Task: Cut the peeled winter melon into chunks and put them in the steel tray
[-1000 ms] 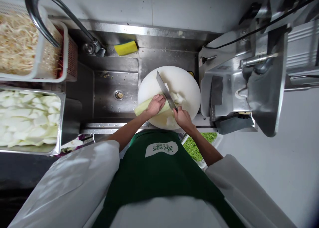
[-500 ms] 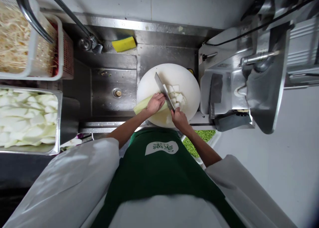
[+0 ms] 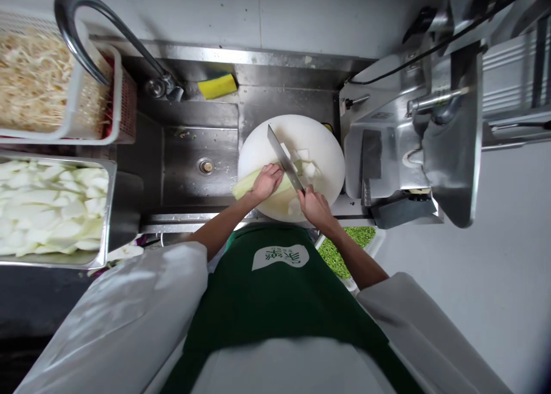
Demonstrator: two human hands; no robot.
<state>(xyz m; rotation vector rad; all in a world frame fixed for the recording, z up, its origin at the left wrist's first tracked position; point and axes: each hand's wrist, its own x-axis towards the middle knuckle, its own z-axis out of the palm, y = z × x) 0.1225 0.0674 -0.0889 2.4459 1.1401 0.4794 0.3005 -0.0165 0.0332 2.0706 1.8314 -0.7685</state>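
Note:
A round white cutting board sits on the steel counter. On it lies a long pale green vegetable strip, and my left hand presses down on it with curled fingers. My right hand grips the handle of a cleaver; the blade stands right beside my left fingers, over the strip. Several cut white chunks lie on the board just right of the blade.
A steel sink with a curved tap and yellow sponge lies left of the board. At far left are a basket of sprouts and a steel tray of white slices. A slicing machine stands right; a tray of green bits sits below.
The cleaver keeps chopping in place, its blade lifting and dropping beside my left fingers. The cut chunks to the right of the blade have shifted a little. The view wobbled slightly.

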